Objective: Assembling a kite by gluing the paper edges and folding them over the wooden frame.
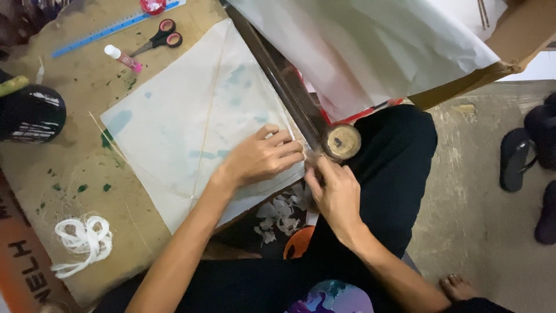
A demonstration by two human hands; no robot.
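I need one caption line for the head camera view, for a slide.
Left hand presses flat on a white paper kite; right hand pinches its edge.

White diamond-shaped paper kite (191, 124), faint blue-green stains, thin stick spine and bowed cross-spar, lying flat on the brown worktable, one corner overhanging.

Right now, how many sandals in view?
3. One dark sandal lies on the concrete floor at right; a second sits at the right edge above it; a third below, cropped. Others may be out of frame.

arms: bare, no sleeves | trousers (394, 150): black (loose cloth) | foot (457, 287): bare, no shoe
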